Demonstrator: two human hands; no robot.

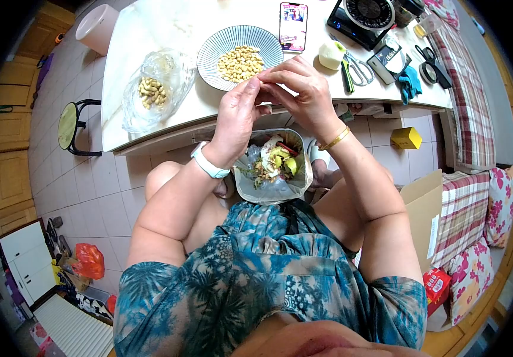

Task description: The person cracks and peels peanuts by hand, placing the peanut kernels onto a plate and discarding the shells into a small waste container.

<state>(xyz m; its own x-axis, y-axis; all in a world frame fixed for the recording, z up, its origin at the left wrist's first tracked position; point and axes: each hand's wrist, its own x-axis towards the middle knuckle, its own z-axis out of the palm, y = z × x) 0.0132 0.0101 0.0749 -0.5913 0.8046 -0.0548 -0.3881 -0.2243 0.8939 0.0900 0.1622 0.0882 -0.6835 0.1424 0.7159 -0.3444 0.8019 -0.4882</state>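
My left hand (pixel 237 118), with a pale watch at the wrist, and my right hand (pixel 305 98), with a gold bangle, meet over the table's near edge. Fingertips of both are pinched together; whatever they hold is too small and hidden to make out. Just beyond them is a blue-striped bowl (pixel 208 50) with shelled peanuts (pixel 240 63) in it. To the left lies a clear plastic bag (pixel 176 89) holding peanuts in their shells (pixel 151 93). Below my hands, between my knees, stands a lined waste bin (pixel 268 195) with peels and scraps (pixel 277 159) inside.
A phone (pixel 293 27) with its screen lit lies behind the bowl. Right of it are a partly peeled fruit (pixel 331 55), a green-handled peeler (pixel 347 76), scissors (pixel 360 72), a blue cloth (pixel 410 84) and a black cooker (pixel 363 21). A stool (pixel 68 126) stands left.
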